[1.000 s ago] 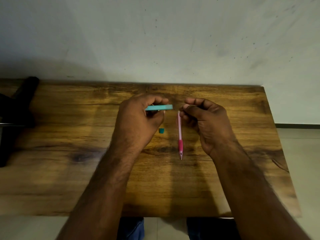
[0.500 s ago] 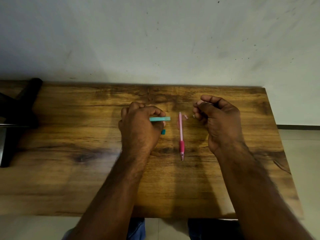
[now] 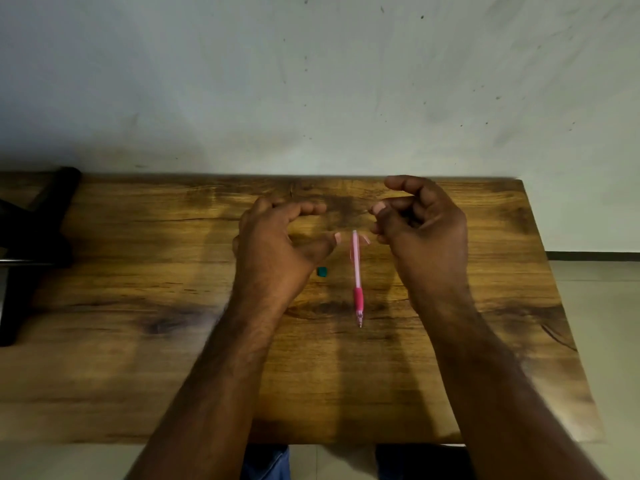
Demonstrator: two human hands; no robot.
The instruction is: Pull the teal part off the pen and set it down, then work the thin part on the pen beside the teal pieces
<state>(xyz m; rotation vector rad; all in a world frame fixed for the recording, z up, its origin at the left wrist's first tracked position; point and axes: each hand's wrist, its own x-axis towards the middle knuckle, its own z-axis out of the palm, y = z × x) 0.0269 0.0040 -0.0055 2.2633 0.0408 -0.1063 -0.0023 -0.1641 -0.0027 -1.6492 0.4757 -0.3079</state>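
A pink mechanical pencil (image 3: 356, 271) lies on the wooden table (image 3: 138, 341), tip toward me, between my hands. A small teal cap (image 3: 322, 271) sits just left of it, by my left thumb. My left hand (image 3: 277, 247) arches over the table with its fingers loosely curled and thumb out; nothing shows in it, and the teal case is out of sight. My right hand (image 3: 422, 230) hovers right of the pencil's top end. Its thumb and fingers pinch together on what looks like a very thin lead (image 3: 367, 211), barely visible.
A black stand or bracket (image 3: 38, 237) lies over the table's far left edge. A small pink piece (image 3: 365, 240) lies beside the pencil's top end. A pale wall runs behind the table, and floor shows past the right edge.
My left hand lowered the teal case toward the table, and the case no longer shows. My right hand drew away to the right of the pencil, fingers still pinched.
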